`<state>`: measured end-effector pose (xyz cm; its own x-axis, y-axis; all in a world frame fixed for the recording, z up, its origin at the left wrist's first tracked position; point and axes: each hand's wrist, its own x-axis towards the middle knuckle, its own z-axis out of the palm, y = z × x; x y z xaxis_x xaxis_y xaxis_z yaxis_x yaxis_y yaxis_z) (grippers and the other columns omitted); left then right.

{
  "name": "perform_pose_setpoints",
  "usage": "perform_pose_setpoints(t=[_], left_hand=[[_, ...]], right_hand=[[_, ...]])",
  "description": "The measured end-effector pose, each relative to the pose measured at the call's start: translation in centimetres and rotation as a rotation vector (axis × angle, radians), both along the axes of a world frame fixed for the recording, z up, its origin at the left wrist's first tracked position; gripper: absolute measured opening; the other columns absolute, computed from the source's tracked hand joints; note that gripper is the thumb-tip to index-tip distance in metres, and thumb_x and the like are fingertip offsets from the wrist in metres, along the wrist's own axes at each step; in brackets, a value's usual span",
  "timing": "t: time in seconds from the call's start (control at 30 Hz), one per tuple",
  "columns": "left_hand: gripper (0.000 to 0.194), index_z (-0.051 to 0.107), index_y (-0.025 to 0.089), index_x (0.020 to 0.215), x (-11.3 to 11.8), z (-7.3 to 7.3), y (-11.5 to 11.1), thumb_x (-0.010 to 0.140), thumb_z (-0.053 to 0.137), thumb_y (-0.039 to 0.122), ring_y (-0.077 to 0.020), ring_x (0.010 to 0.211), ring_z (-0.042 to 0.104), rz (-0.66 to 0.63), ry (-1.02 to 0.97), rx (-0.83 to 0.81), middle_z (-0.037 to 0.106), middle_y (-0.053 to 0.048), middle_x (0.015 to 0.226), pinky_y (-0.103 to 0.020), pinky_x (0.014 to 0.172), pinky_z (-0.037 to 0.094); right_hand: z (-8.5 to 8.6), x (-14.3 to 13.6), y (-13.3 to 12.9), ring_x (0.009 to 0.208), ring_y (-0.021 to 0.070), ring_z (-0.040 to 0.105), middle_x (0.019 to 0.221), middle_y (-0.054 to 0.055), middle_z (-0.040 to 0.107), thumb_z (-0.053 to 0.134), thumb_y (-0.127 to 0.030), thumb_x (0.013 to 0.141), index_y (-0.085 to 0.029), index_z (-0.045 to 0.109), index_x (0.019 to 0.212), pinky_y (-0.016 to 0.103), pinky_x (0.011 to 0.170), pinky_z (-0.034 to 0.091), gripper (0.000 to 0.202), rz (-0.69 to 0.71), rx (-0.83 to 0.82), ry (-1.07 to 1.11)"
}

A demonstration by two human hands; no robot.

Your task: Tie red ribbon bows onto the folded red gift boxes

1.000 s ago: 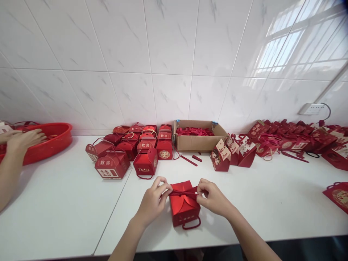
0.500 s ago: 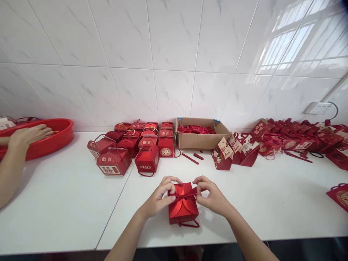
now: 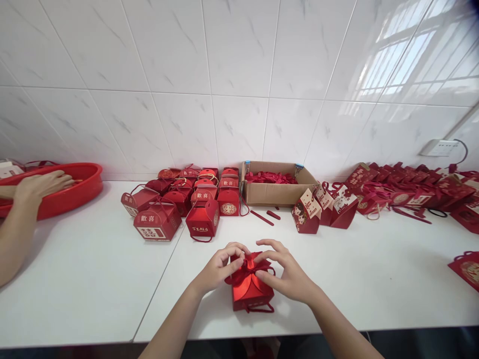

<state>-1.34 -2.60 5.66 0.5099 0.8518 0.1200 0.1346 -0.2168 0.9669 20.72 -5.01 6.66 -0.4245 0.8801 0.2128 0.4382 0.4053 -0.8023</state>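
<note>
A shiny red gift box (image 3: 251, 294) stands on the white table in front of me, its curved top flaps meeting under a dark red ribbon (image 3: 247, 271) tied at the middle. A cord handle hangs at its near side. My left hand (image 3: 219, 267) pinches the ribbon at the left of the knot, where a loop hangs out over the box's edge. On the other side, my right hand (image 3: 286, 274) has its fingers apart, thumb and fingertips close to the knot. Whether those fingertips touch the ribbon is hard to see.
Several red boxes (image 3: 157, 222) stand in rows at the back left. A cardboard box (image 3: 277, 193) of red ribbons is behind, beside tagged boxes (image 3: 307, 214). More red packages (image 3: 407, 187) lie right. At left, another person's hand (image 3: 45, 184) is in a red basin (image 3: 80, 192).
My right hand has let go of the ribbon's right side, spread its fingers and moved inward over the knot. A ribbon loop now shows out at the left by my left hand.
</note>
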Motion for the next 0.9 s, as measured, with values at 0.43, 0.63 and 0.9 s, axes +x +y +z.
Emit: perform_pose_setpoints(t=[0.43,0.63,0.9], left_hand=[[0.024,0.058,0.022,0.078,-1.0,1.4,1.1,0.092,0.045,0.035,-0.0225,0.119,0.043,0.060,0.395,0.331,0.054,-0.006,0.123,-0.042,0.104,0.033],[0.022,0.059,0.022,0.078,-1.7,2.7,0.8,0.093,0.044,0.028,-0.0256,0.115,0.042,0.091,0.626,0.549,0.055,-0.005,0.123,-0.044,0.094,0.035],[0.023,0.051,0.021,0.084,-0.5,2.0,-1.0,0.095,0.039,0.037,-0.0154,0.080,0.049,0.040,0.257,0.173,0.053,-0.001,0.083,-0.030,0.078,0.041]], right_hand=[[-1.2,-2.7,0.7,0.121,0.0284,0.043,0.122,0.008,0.054,0.062,-0.013,0.069,-0.021,0.060,0.069,0.047,0.095,0.034,0.008,-0.030,0.276,-0.139],[-1.5,-2.9,0.7,0.121,0.0289,0.041,0.122,0.007,0.054,0.061,-0.012,0.067,-0.021,0.056,0.068,0.047,0.095,0.033,0.009,-0.053,0.330,-0.166],[-1.7,-3.0,0.5,0.120,0.0282,0.042,0.121,0.008,0.054,0.059,-0.012,0.070,-0.020,0.057,0.072,0.047,0.095,0.034,0.009,-0.067,0.336,-0.138]])
